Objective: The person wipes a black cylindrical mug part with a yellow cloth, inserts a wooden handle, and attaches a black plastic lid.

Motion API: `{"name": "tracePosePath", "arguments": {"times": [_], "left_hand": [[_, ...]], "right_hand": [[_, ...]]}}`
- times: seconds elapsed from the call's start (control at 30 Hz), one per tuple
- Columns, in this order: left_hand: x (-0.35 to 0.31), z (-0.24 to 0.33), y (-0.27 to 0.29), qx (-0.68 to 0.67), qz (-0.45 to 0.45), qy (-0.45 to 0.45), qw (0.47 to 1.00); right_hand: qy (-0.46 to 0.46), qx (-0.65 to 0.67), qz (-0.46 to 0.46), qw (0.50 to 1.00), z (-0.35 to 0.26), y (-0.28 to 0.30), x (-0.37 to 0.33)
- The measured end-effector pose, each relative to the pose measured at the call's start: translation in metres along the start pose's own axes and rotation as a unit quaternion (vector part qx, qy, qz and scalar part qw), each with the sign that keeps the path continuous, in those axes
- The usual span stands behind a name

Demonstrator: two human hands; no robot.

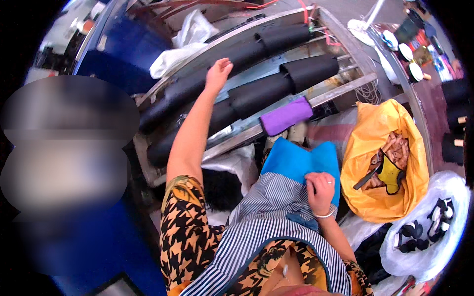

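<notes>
Two rows of black tube-like rolls lie in a metal frame in front of me, the far row point(242, 56) and the near row point(256, 93), each of overlapping pieces. My left hand point(218, 75) is stretched over the far row, its fingers curled together with nothing visible in them. Whether it touches the black material I cannot tell. My right hand point(321, 191), with a ring and a bracelet, is loosely closed against my striped apron point(276, 195), by a bright blue piece point(301, 160) on my lap. It shows nothing held.
A purple pad point(286, 116) lies on the frame's near rail point(234, 140). To the right stand a yellow sack point(358, 148) with pinkish-brown pieces and a yellow-and-black item, and a clear bag point(395, 264) of black and white pieces. White plastic point(190, 37) lies beyond; a blue surface point(123, 44) stands left.
</notes>
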State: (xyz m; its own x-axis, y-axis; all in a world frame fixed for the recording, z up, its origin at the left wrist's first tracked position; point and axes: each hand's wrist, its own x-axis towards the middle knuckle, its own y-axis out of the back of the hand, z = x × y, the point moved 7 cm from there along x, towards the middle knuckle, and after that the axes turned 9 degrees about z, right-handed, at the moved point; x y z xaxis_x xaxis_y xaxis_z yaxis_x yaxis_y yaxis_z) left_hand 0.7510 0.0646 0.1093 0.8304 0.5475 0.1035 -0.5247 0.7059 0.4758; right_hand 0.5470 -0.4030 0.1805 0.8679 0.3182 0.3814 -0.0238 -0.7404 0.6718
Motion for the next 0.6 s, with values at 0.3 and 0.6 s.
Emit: {"name": "tracePosePath", "arguments": {"times": [0.3, 0.6], "left_hand": [[0.106, -0.027, -0.213, -0.093, 0.073, 0.234, 0.965], [0.082, 0.007, -0.273, -0.586, 0.105, 0.354, 0.722]], "right_hand": [[-0.030, 0.026, 0.025, 0.999, 0.028, 0.013, 0.001], [-0.035, 0.050, 0.041, 0.997, 0.032, 0.017, 0.006]]}}
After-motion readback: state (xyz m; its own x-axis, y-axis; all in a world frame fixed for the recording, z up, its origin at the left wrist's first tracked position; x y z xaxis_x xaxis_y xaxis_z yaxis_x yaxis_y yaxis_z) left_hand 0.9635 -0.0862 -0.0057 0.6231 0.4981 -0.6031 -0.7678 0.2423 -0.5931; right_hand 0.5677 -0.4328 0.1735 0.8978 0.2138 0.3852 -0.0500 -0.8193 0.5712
